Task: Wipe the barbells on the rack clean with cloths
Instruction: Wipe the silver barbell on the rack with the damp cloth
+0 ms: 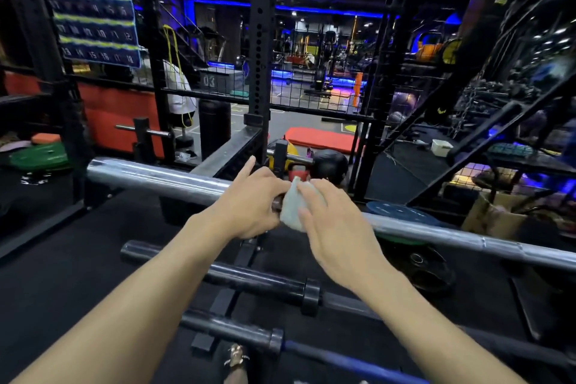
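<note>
The silver barbell (156, 178) lies across the rack (230, 153), its sleeve reaching the left end. The left hand (249, 206) curls round the bar at the collar. Beside it, the right hand (336, 227) presses the pale cloth (293, 209) on with loosely bent fingers. With 1 loose hold, the cloth could slip off mid-wipe.

A single head-worn wide-angle view looks forward and down, close over both forearms. The left hand (249, 203) and right hand (336, 227) sit mid-frame; the gym stretches far beyond them, the floor (62, 274) lies below.
</note>
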Demonstrator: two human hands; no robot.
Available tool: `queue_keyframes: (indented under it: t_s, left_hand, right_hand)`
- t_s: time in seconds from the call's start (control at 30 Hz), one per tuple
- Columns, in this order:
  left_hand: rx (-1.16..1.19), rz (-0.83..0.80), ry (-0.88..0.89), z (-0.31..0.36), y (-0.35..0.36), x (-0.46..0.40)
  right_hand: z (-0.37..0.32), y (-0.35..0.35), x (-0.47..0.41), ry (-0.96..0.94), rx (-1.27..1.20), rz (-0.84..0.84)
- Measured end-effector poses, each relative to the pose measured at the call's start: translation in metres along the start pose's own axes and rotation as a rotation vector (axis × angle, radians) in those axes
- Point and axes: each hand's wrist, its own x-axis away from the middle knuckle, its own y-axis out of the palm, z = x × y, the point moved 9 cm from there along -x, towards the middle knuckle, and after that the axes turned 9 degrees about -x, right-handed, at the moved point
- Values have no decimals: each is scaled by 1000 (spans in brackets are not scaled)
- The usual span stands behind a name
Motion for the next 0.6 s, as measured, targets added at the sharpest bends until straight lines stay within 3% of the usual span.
queue_keyframes:
  t_s: [0.03,0.13,0.23,0.43,0.6]
  left_hand:
    - [7,15,2,0,-1,0]
    - [-2,16,-4,0,-1,0]
    - [4,19,-7,-2,0,1]
    - [31,46,-5,-1,-1,4]
    - [12,146,-12,6,-11,7]
  right_hand:
    - [8,-2,-12,67,-12,6]
    - [39,4,-50,391,-239,-193]
    - [58,10,-61,525,-499,-305]
    - [25,2,-6,120,-389,-216]
    - [40,-4,-44,328,-363,-193]
